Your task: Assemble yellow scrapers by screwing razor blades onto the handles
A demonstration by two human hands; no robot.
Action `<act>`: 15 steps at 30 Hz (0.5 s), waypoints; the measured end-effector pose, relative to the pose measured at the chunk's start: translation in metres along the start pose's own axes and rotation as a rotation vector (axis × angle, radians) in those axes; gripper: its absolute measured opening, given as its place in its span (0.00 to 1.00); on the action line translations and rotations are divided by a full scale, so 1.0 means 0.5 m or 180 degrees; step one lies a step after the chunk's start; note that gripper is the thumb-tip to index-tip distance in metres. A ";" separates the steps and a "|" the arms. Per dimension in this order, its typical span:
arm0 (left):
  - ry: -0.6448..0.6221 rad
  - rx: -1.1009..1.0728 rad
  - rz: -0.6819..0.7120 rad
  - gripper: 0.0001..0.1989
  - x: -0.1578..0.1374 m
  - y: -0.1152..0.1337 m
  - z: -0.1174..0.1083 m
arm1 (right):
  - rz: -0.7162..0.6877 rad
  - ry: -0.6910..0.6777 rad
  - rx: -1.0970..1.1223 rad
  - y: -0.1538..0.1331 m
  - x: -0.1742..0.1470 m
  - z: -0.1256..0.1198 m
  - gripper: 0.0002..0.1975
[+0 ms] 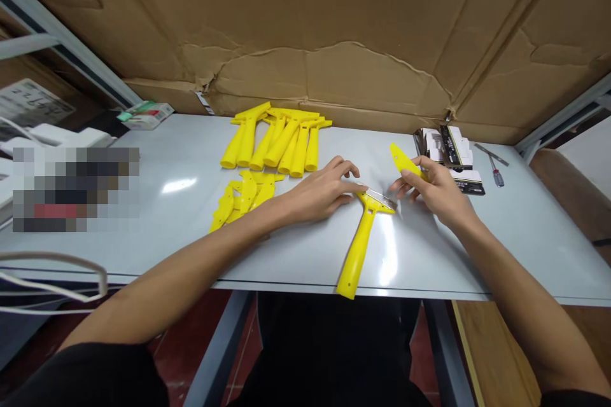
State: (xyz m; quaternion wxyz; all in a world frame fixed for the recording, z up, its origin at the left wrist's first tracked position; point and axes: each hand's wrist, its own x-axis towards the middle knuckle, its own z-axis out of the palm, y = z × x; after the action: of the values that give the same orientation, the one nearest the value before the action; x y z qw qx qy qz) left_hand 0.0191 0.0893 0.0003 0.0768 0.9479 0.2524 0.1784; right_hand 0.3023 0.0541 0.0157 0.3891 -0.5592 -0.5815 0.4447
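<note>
A yellow scraper [360, 241] lies on the table, its handle toward me and slightly over the front edge. A thin metal blade [380, 197] rests along its head. My left hand [324, 191] is at the head's left end, fingers curled and a fingertip pressed on the corner. In my right hand [436, 194] a flat yellow cover plate [405, 162] is pinched between thumb and fingers, raised just off the blade's right end. Several similar yellow plates [245, 197] lie left of my left hand, partly behind the forearm.
Several yellow scraper handles [281, 140] are piled at the back. Small black-and-white boxes [451, 149] stand at the right, beside a screwdriver [497, 175] and a metal strip [491, 154]. A small carton [147, 116] sits back left. Cardboard [334, 13] walls off the rear.
</note>
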 end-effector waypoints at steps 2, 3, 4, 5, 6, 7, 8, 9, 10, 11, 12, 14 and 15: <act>0.0019 0.0338 0.0139 0.18 -0.002 0.000 0.008 | -0.0003 -0.0028 -0.0221 0.008 -0.002 0.008 0.32; 0.0066 0.0489 0.0212 0.17 -0.001 0.001 0.012 | -0.0032 -0.0016 -0.0342 0.011 -0.003 0.012 0.31; 0.0116 0.0638 0.0282 0.16 0.001 0.002 0.016 | -0.0055 -0.0005 -0.0443 0.014 -0.003 0.016 0.30; 0.0164 0.0793 0.0349 0.15 0.002 0.003 0.019 | -0.0060 -0.0009 -0.0515 0.017 -0.004 0.019 0.30; 0.0205 0.0945 0.0415 0.15 0.003 0.004 0.022 | -0.0048 -0.0027 -0.0555 0.018 -0.004 0.021 0.30; 0.0241 0.1080 0.0491 0.14 0.004 0.004 0.025 | -0.0027 -0.0046 -0.0572 0.019 -0.004 0.023 0.31; 0.0263 0.1196 0.0582 0.14 0.005 0.004 0.027 | -0.0009 -0.0067 -0.0589 0.018 -0.004 0.024 0.31; 0.0274 0.1298 0.0687 0.13 0.005 0.004 0.028 | 0.0003 -0.0089 -0.0617 0.017 -0.004 0.025 0.31; 0.0267 0.1395 0.0803 0.13 0.005 0.004 0.028 | 0.0008 -0.0111 -0.0664 0.016 -0.005 0.025 0.31; 0.0240 0.1492 0.0906 0.13 0.005 0.005 0.027 | 0.0003 -0.0137 -0.0742 0.015 -0.005 0.025 0.30; 0.0196 0.1590 0.0994 0.13 0.005 0.007 0.025 | -0.0016 -0.0168 -0.0848 0.015 -0.005 0.025 0.30; 0.0113 0.1766 0.1131 0.13 0.005 0.012 0.019 | -0.0064 -0.0258 -0.1005 0.016 -0.006 0.026 0.28; 0.0091 0.1824 0.1182 0.13 0.006 0.016 0.016 | -0.0079 -0.0310 -0.0996 0.017 -0.006 0.027 0.28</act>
State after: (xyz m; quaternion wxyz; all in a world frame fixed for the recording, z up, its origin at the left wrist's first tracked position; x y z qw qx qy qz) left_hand 0.0281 0.0834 -0.0042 -0.2300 0.9581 0.1163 0.1245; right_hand 0.2922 0.0498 0.0038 0.2741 -0.5835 -0.6687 0.3705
